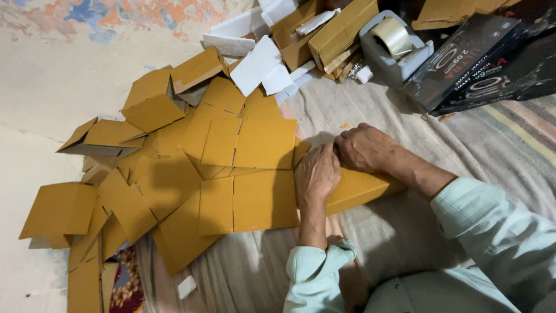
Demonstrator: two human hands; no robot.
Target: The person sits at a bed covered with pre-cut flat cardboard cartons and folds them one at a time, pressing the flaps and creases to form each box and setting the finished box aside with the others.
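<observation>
On the left side of the cloth (370,110) lies a big heap of flat brown boxes (174,174), spread out and lying over one another. Some near the far left edge are half popped open. Keep this heap out of your way, so no loose flap slides under your hands.

Next comes your left hand (316,174). It lies palm down on the cardboard box (359,188) you are folding, with the fingers bent over its far edge. It is pressing, not pinching. Press flat and firm here, so the box cannot slip on the soft cloth.

Your right hand (364,148) is just beside it, touching it at the fingers. It is curled over the same far edge of the box. I cannot tell if the fingertips are tucked under a flap, because your knuckles hide them. Fold with this hand while the left one holds still, and run along the crease so it stays straight.

The box sits in the middle of the cloth, close in front of you, with its right end sticking out past your wrist.

At the far right corner sit a grey tape holder (394,46) and two black boxes (475,64), well apart from your hands. More brown boxes and white paper pieces (260,66) lie along the far edge.
</observation>
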